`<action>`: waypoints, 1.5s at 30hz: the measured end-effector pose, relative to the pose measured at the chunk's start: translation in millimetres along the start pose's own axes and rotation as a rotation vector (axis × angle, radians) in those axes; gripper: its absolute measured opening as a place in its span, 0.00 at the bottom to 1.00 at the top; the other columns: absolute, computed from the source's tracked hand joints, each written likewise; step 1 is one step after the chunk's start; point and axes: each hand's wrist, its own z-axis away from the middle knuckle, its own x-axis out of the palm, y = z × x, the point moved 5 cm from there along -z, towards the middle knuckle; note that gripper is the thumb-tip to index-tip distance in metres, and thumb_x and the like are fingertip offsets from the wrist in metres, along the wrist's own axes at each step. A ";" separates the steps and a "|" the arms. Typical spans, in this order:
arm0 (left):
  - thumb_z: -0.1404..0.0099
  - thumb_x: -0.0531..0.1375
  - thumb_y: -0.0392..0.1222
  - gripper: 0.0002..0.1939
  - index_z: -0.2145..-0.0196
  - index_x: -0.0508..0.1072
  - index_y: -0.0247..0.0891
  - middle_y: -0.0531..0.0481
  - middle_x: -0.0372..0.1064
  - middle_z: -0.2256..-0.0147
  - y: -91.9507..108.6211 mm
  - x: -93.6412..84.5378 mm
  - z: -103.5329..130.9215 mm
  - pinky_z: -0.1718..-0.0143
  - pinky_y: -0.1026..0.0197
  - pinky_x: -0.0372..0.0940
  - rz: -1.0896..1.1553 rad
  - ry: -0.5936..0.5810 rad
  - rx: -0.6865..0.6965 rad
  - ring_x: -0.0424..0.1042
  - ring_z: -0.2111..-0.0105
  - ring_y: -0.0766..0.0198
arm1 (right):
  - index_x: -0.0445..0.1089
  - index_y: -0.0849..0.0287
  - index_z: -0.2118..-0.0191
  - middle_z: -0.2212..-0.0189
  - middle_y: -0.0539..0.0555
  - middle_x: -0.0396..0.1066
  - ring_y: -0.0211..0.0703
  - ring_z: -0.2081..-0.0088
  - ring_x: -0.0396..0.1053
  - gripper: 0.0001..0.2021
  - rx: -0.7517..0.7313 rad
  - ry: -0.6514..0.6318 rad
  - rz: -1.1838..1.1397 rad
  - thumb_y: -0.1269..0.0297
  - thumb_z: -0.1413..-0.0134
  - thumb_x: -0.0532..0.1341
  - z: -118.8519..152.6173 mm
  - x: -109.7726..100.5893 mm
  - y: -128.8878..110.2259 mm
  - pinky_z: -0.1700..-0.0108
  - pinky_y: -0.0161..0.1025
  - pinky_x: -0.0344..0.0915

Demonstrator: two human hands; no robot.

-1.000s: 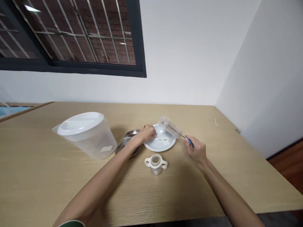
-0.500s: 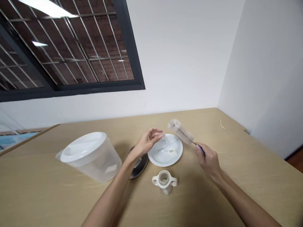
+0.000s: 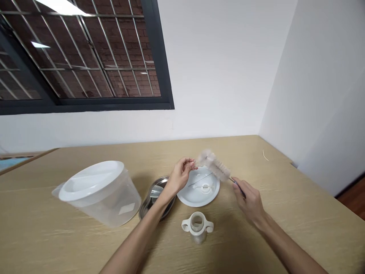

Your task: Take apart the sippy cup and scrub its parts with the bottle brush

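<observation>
My right hand (image 3: 248, 198) is closed round the dark blue handle of a bottle brush (image 3: 218, 167). Its white bristle head is blurred and reaches left over a white plate (image 3: 186, 195). My left hand (image 3: 182, 173) pinches a small clear piece (image 3: 199, 165) between its fingertips, right beside the brush tip; its exact shape is unclear. On the plate lie a white ring-shaped part with a stem (image 3: 205, 188) and a thin straight rod (image 3: 199, 179). Nearer to me, a two-handled white bottle (image 3: 197, 228) stands upright with its mouth uncovered.
A large translucent pitcher (image 3: 105, 198) with a white lid stands at the left. Between it and the plate sits a metal kidney-shaped tray (image 3: 145, 205) holding a clear glass-like object (image 3: 156, 191), partly behind my left forearm. A thin pale strip (image 3: 265, 155) lies far right.
The brush head has moved down and left, closer to my left fingertips. My left hand has shifted slightly right. The view has tilted a little, showing more of the metal tray.
</observation>
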 end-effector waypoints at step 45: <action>0.35 0.64 0.51 0.14 0.61 0.79 0.37 0.44 0.79 0.60 27.9 -24.8 10.1 0.52 0.57 0.69 -0.168 0.266 0.218 0.76 0.60 0.58 | 0.74 0.62 0.43 0.68 0.56 0.78 0.41 0.70 0.75 0.18 0.021 -0.173 -0.150 0.61 0.28 0.54 11.8 19.0 -6.0 0.67 0.37 0.72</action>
